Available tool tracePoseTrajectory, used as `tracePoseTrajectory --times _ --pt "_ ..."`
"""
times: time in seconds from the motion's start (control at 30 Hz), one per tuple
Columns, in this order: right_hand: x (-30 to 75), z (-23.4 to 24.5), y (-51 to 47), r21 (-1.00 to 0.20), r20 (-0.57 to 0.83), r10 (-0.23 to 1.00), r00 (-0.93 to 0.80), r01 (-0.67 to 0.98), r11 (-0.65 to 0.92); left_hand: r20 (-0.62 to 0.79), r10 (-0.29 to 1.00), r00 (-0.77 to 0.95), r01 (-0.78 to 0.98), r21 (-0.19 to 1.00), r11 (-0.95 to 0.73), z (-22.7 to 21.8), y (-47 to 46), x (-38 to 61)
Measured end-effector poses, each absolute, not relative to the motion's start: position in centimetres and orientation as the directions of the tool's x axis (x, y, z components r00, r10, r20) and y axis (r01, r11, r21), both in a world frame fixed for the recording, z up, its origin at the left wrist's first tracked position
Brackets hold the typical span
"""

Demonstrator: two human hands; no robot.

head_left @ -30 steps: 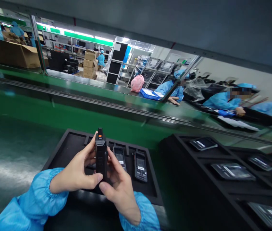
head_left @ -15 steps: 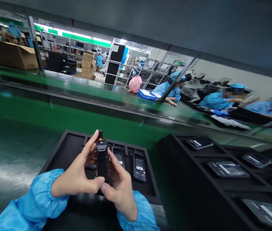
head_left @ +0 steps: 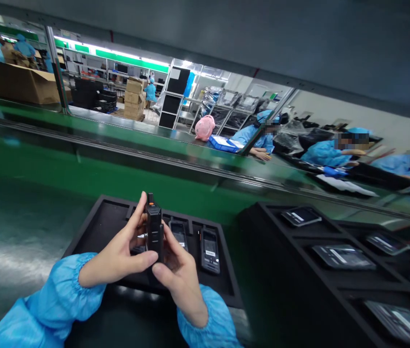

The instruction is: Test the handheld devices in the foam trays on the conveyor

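Between my two hands a black handheld radio (head_left: 154, 237) with a stubby antenna and an orange mark stands upright, its narrow side facing me. My left hand (head_left: 121, 253) grips it from the left, thumb low and fingers up along the antenna. From the right, my right hand (head_left: 179, 275) closes on its lower part, with the fingers partly hidden behind it. Below and behind my hands lies a black foam tray (head_left: 98, 224). In its slots rest handheld devices with screens: one (head_left: 210, 251) at the right, another (head_left: 179, 234) partly covered by my right hand.
To the right, a stack of black foam trays (head_left: 281, 261) holds several similar devices (head_left: 343, 255). A metal rail (head_left: 176, 162) runs across behind the green work surface (head_left: 16, 208). Co-workers in blue sit beyond it, near a pink fan (head_left: 205, 127). A cardboard box (head_left: 20, 82) stands far left.
The radio has tilted in my hands, showing more of its side and less of its top. My thumbs have moved up slightly. Both hands still hold it.
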State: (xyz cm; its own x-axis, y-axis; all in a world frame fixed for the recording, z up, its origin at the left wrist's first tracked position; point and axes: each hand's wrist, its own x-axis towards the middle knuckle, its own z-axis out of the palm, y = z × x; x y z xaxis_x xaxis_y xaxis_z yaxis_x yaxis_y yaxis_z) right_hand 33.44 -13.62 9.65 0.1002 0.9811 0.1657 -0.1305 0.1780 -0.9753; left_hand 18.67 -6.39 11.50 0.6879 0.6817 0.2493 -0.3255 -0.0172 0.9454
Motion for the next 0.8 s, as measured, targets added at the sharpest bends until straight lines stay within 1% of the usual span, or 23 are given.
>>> tracePoseTrajectory --times 0.07,0.13,0.2,0.27,0.3,0.33,0.37,0.4,0.43,0.47,0.53,0.57,0.6,0.63,0.67,0.7,0.73,0.8 --pt "33.3 9.1 -13.1 -0.975 0.189 0.975 0.118 -0.098 0.2 0.222 0.708 0.67 -0.286 0.958 -0.03 11.6 -6.2 19.0" --pt "33.4 8.4 -12.7 -0.981 0.184 0.979 0.086 -0.046 0.189 0.18 0.723 0.667 -0.25 0.968 -0.01 11.2 -5.4 18.9" --pt "33.9 7.4 -12.3 -0.987 0.155 0.986 0.052 0.056 0.153 0.129 0.747 0.652 -0.186 0.983 -0.007 10.1 -3.8 18.0" --pt "34.6 6.0 -12.1 -0.974 0.127 0.989 0.079 0.198 0.11 0.075 0.796 0.6 -0.054 0.997 -0.053 8.6 -1.6 16.5" --pt "35.0 5.2 -12.0 -0.96 0.122 0.986 0.118 0.268 0.086 0.043 0.831 0.555 0.052 0.995 -0.086 7.7 -0.5 15.6" --pt "35.3 4.3 -11.9 -0.94 0.123 0.979 0.162 0.334 0.063 0.0 0.871 0.491 0.209 0.971 -0.118 6.9 0.4 14.7" --pt "35.5 3.3 -11.9 -0.915 0.133 0.971 0.197 0.4 0.045 -0.041 0.911 0.411 0.407 0.902 -0.143 6.2 1.2 13.9" --pt "35.6 2.4 -11.8 -0.884 0.155 0.963 0.22 0.466 0.036 -0.07 0.942 0.329 0.586 0.797 -0.145 5.5 1.8 13.3" --pt "35.6 1.6 -11.8 -0.845 0.189 0.956 0.225 0.534 0.042 -0.085 0.963 0.254 0.714 0.689 -0.127 4.9 2.0 13.0" --pt "35.5 0.8 -11.9 -0.797 0.232 0.949 0.214 0.602 0.059 -0.082 0.977 0.196 0.799 0.591 -0.11 4.4 1.9 13.0" --pt "35.1 -0.4 -12.0 -0.683 0.32 0.93 0.18 0.724 0.095 -0.018 0.989 0.144 0.89 0.44 -0.121 3.6 1.0 13.8" --pt "34.9 -0.8 -12.1 -0.63 0.355 0.92 0.167 0.77 0.103 0.043 0.988 0.146 0.921 0.359 -0.152 3.3 0.3 14.5" --pt "34.7 -1.1 -12.2 -0.59 0.379 0.911 0.161 0.801 0.104 0.115 0.98 0.161 0.949 0.255 -0.186 3.0 -0.6 15.3" --pt "34.5 -1.4 -12.4 -0.565 0.393 0.905 0.161 0.819 0.1 0.186 0.964 0.189 0.964 0.153 -0.218 2.8 -1.4 16.3" --pt "34.4 -1.5 -12.5 -0.556 0.4 0.902 0.164 0.826 0.096 0.239 0.944 0.227 0.964 0.081 -0.253 2.7 -2.2 17.3" --pt "34.2 -1.6 -12.6 -0.557 0.403 0.899 0.17 0.825 0.094 0.262 0.927 0.27 0.954 0.056 -0.294 2.5 -2.9 18.3" --pt "34.1 -1.7 -12.7 -0.565 0.402 0.898 0.178 0.82 0.091 0.255 0.913 0.317 0.937 0.063 -0.343 2.4 -3.5 19.3" --pt "33.9 -1.9 -12.7 -0.584 0.392 0.897 0.206 0.809 0.07 0.172 0.901 0.397 0.898 0.131 -0.421 2.4 -4.2 21.3"
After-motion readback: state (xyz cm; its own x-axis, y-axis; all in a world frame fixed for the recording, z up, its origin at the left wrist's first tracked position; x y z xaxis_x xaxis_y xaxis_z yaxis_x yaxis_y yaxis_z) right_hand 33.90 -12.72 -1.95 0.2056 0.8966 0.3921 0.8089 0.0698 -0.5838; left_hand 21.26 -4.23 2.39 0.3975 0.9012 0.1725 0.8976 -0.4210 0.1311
